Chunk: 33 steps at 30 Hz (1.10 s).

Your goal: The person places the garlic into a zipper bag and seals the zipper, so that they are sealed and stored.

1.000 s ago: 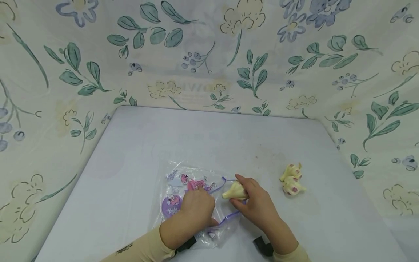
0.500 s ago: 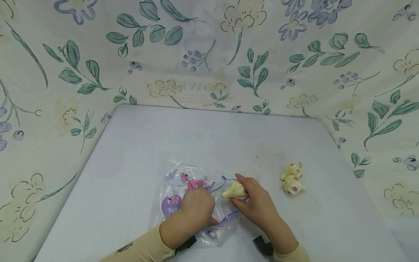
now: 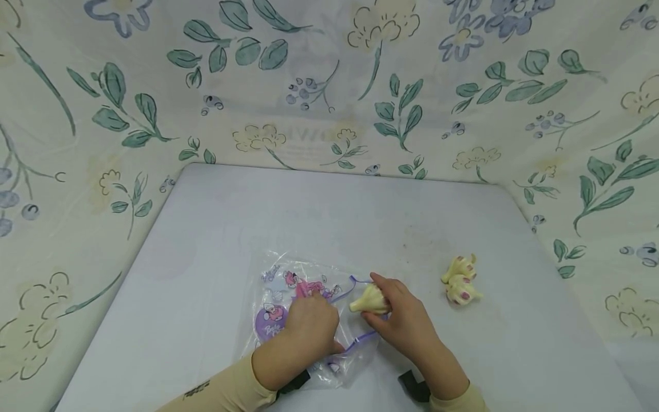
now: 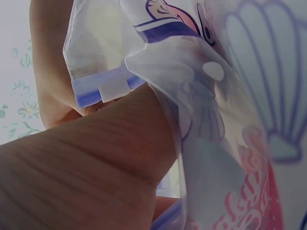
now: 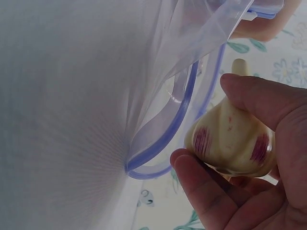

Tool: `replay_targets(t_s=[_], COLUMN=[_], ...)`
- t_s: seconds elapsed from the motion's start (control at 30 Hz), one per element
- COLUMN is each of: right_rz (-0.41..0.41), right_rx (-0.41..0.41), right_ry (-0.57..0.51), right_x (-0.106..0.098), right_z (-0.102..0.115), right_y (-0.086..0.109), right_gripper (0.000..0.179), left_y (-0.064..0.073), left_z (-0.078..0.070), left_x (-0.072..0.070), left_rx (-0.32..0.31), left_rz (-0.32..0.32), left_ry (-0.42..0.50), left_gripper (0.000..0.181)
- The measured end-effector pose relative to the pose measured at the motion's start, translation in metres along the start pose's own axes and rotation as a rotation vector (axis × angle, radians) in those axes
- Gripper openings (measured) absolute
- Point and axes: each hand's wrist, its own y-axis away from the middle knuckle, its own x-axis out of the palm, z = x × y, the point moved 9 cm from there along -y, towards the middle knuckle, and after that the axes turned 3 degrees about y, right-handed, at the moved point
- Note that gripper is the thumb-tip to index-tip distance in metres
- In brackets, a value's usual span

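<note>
Now the right hand (image 3: 404, 320) grasps a garlic (image 3: 369, 300) at the open mouth of the bag (image 3: 270, 323); the left hand (image 3: 311, 326) touches the bag, its grip unclear, fingers partly hidden. Two bulbs (image 3: 461, 290) lie apart, unmoved like everything since the earlier frame.

A clear plastic bag (image 4: 206, 163) printed with blue shells and pink lettering fills the right. The bare left hand (image 4: 91, 163) meets its edge from the lower left; above, a white plastic slider (image 4: 114, 90) sits on a blue zip strip (image 4: 88, 98). Green-leaf-patterned white backdrop (image 4: 20, 103) shows far left.
</note>
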Motion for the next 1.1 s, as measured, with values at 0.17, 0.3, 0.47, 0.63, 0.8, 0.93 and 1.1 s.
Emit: replay_targets(t_s=[0.17, 0.3, 0.47, 0.63, 0.8, 0.93, 1.1], right_rz=[-0.014, -0.012, -0.008, -0.011, -0.013, -0.005, 0.000], right_rx=[-0.009, -0.004, 0.001, -0.003, -0.005, 0.007, 0.010], right_ry=[0.003, 0.005, 0.004, 0.004, 0.002, 0.003, -0.002], right_x=[-0.0017, -0.0019, -0.0017, -0.0018, -0.0016, -0.0008, -0.0003], right_z=[0.0004, 0.0005, 0.0007, 0.0007, 0.0005, -0.0002, -0.0009], right_y=[-0.0004, 0.0000, 0.0005, 0.0004, 0.0004, 0.0007, 0.0006], right_gripper=[0.077, 0.076, 0.076, 0.076, 0.076, 0.076, 0.076], left_y=[-0.0001, 0.0002, -0.0003, -0.0005, -0.0004, -0.0003, -0.0007], left_z=[-0.0005, -0.0006, -0.0004, -0.0002, -0.0001, -0.0006, -0.0002], left_x=[-0.0010, -0.0015, -0.0013, -0.0010, -0.0014, -0.0017, -0.0014], left_rx=[0.003, 0.003, 0.001, -0.002, -0.005, -0.001, -0.003], left_rz=[-0.009, -0.006, -0.001, 0.000, -0.007, -0.012, -0.007], left_ry=[0.003, 0.002, -0.015, -0.019, -0.018, -0.025, -0.019], left_gripper=[0.072, 0.072, 0.077, 0.079, 0.079, 0.079, 0.079])
